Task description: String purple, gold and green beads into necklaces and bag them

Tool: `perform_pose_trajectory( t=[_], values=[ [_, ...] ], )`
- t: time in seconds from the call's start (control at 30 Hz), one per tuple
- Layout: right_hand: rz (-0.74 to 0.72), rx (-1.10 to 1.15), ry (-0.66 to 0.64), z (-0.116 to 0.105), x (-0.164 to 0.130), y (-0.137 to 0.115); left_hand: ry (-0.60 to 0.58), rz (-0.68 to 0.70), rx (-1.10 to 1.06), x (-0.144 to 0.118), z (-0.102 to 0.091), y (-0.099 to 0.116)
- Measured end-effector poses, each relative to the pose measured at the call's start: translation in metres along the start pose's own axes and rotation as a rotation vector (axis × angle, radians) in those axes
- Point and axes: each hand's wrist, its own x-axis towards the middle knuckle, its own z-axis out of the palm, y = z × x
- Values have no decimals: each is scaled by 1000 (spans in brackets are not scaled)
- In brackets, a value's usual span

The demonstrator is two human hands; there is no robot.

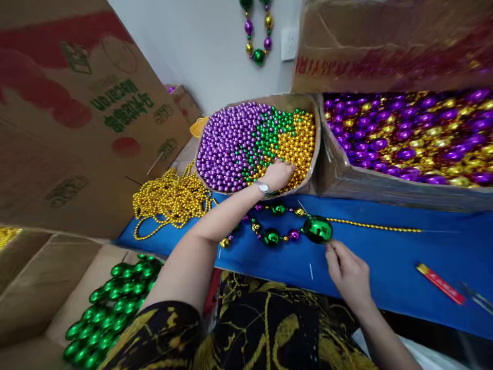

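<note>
My left hand (278, 174), wearing a watch, reaches into a box of small beads (227, 149) sorted in purple, green and gold patches. It rests over the gold beads (302, 141) with fingers curled; the fingertips are hidden. On the blue cloth below lies a bead strand (271, 237) in green, purple and gold, partly covered by my left forearm. A large green bead (318, 229) sits at the strand's right end. My right hand (346, 270) pinches the strand beside this bead; the thread between the fingertips is too fine to make out.
Gold bead chains (171, 198) are heaped at left, and a gold twisted cord (377, 225) stretches right. Purple and gold beads fill a box (408, 187) at right. Shiny green beads (115, 303) lie lower left. A red-and-yellow tube-like object (441, 285) and metal tool (477, 297) lie right.
</note>
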Motion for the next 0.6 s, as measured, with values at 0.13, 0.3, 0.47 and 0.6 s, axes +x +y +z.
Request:
perform_pose_trajectory(
  t=[0.13, 0.3, 0.47, 0.6],
  values=[
    [24, -17, 13, -3, -2, 6, 5, -1, 20, 10, 0, 4],
    [46, -4, 39, -6, -4, 13, 191, -135, -744, -11, -13, 11],
    [43, 10, 65, -8, -1, 13, 109, -234, -1825, -53, -33, 38],
    [19, 7, 92, -9, 1, 13, 26, -254, -2006, -72, -37, 60]
  ],
)
